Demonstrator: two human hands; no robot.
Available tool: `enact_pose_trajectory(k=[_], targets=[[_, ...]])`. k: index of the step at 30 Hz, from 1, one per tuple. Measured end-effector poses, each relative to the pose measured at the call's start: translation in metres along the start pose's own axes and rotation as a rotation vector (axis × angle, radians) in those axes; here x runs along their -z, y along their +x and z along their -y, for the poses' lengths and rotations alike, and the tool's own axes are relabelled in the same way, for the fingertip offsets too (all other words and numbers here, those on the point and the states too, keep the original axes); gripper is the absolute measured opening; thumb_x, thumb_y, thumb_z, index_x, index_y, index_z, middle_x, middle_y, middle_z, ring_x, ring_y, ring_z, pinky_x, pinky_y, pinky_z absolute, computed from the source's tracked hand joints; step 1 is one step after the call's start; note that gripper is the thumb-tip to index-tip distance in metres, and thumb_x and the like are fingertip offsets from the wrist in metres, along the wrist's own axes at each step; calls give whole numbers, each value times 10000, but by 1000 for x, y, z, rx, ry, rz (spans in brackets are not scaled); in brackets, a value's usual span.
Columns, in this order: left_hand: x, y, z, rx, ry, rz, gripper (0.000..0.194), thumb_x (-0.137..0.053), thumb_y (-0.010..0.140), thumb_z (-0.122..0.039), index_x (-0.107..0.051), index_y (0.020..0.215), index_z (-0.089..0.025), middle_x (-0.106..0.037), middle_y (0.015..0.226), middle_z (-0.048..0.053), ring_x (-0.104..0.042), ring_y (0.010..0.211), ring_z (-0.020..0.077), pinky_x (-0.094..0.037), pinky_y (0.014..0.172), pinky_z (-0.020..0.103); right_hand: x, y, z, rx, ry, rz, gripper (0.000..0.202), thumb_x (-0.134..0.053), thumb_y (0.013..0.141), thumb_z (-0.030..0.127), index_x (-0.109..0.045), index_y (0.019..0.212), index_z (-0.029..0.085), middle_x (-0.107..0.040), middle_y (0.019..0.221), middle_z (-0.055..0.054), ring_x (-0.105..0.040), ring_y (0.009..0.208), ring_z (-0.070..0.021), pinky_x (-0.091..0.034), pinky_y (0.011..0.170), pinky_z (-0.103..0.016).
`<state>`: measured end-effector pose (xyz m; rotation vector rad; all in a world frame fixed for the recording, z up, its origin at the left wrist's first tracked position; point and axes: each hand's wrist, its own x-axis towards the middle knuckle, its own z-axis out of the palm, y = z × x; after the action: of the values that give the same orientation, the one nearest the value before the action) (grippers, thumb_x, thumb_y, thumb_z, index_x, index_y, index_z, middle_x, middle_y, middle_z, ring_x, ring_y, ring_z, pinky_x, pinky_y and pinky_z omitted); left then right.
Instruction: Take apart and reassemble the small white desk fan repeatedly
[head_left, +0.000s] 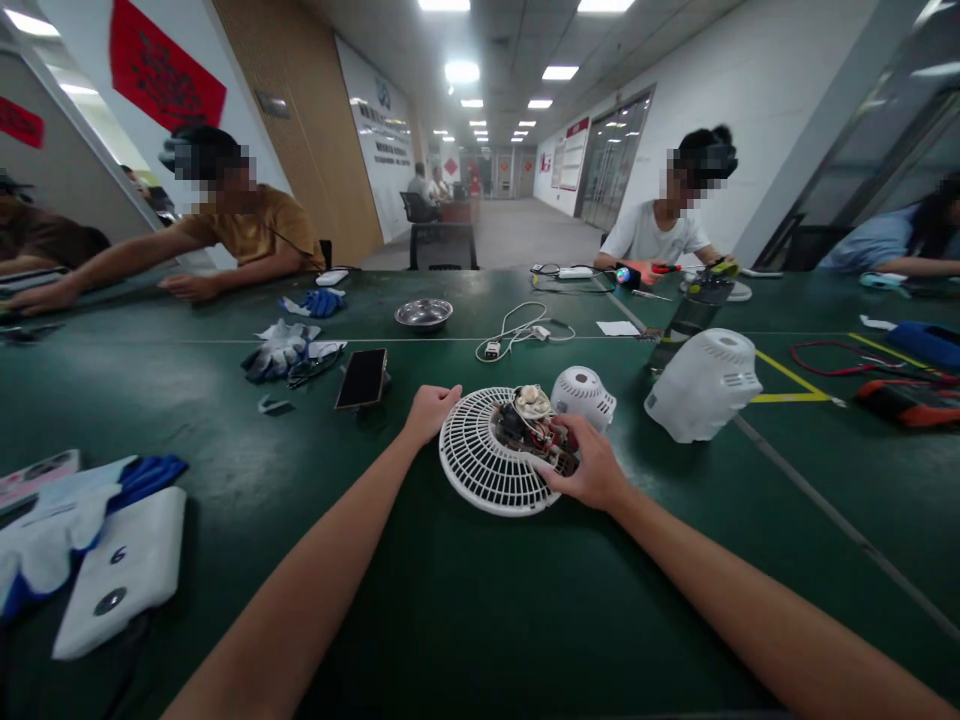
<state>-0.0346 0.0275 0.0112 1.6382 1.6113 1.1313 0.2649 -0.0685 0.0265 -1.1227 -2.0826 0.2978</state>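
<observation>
A round white fan grille (487, 470) lies in front of me on the green table. On its hub sits an uncovered fan motor (525, 425) with wires and a pale round part on top. My right hand (596, 468) has thumb and fingers around the motor's right side. At the grille's upper left rim, my left hand (431, 413) is curled closed; its fingertips are partly hidden. Just behind the motor stands a small white vented motor cover (583, 393). A larger white plastic housing (705, 388) stands farther right.
Behind are a metal bowl (424, 314), a white cable (517, 335) and a propped phone (362, 378). Gloves (281, 350) and a white power bank (124, 570) lie left. A dark clear bottle (686, 320) and red-black meter (911, 402) are right. People sit across the table.
</observation>
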Motion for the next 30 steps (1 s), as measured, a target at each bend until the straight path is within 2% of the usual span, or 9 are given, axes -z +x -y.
enact_pose_trajectory(k=[4, 8, 13, 17, 19, 21, 23, 28, 30], targets=[[-1, -8, -1, 77, -85, -92, 407, -571, 821, -486, -736, 677, -143, -693, 619, 63, -597, 570, 182, -400, 572, 287, -5, -1, 2, 8, -41, -9, 631, -703, 722, 420, -472, 1260, 185, -596, 1188, -142, -606, 1015, -293, -496, 890, -445], [2, -26, 3, 112, -246, -107, 431, -567, 821, -513, -741, 786, -120, -732, 727, 91, -632, 630, 192, -447, 615, 293, -9, 1, 7, 5, -62, -18, 677, -678, 742, 493, -449, 1300, 185, -609, 1155, -143, -604, 994, -296, -490, 879, -453], [8, -46, 4, 28, -184, -119, 399, -621, 806, -476, -741, 903, -109, -744, 843, 108, -656, 723, 213, -469, 665, 312, -9, 3, 6, 66, -40, -70, 597, -612, 800, 479, -458, 1291, 175, -618, 1079, -130, -604, 893, -275, -492, 845, -446], [5, -49, 1, 11, -96, -182, 409, -647, 799, -453, -734, 990, -102, -742, 966, 147, -668, 824, 237, -473, 748, 333, 2, 5, -9, 52, -158, -336, 439, -522, 850, 395, -495, 1229, 175, -555, 1150, -160, -553, 1035, -294, -455, 930, -458], [3, -48, 1, 6, -50, -232, 391, -636, 808, -451, -739, 969, -110, -742, 979, 149, -667, 862, 245, -465, 784, 339, 10, 9, -21, -15, -237, -490, 466, -539, 827, 381, -496, 1235, 161, -511, 1213, -181, -478, 1169, -324, -413, 989, -483], [2, -46, 1, -7, -5, -267, 371, -625, 814, -446, -743, 928, -113, -744, 959, 146, -664, 881, 251, -458, 805, 341, 17, 13, -35, -95, -282, -559, 545, -561, 793, 355, -469, 1286, 142, -483, 1260, -190, -441, 1212, -336, -386, 1012, -507], [2, -45, 2, -17, -15, -221, 368, -619, 820, -440, -741, 940, -114, -745, 960, 137, -666, 870, 245, -460, 797, 336, 22, 17, -49, -167, -304, -537, 618, -594, 759, 351, -459, 1327, 148, -498, 1268, -180, -437, 1226, -346, -363, 1028, -526], [6, -44, 3, -30, -38, -183, 385, -616, 823, -444, -730, 969, -107, -732, 1013, 135, -653, 916, 241, -456, 817, 328, 24, 18, -71, -231, -222, -203, 843, -696, 660, 352, -374, 1424, 202, -530, 1317, -147, -522, 1156, -329, -407, 993, -495], [6, -47, 2, -17, -19, -190, 405, -608, 830, -460, -718, 994, -106, -726, 1027, 139, -647, 918, 243, -454, 817, 330, 24, 16, -73, -256, -181, -133, 889, -729, 633, 363, -366, 1425, 190, -562, 1287, -144, -568, 1093, -309, -432, 973, -465]])
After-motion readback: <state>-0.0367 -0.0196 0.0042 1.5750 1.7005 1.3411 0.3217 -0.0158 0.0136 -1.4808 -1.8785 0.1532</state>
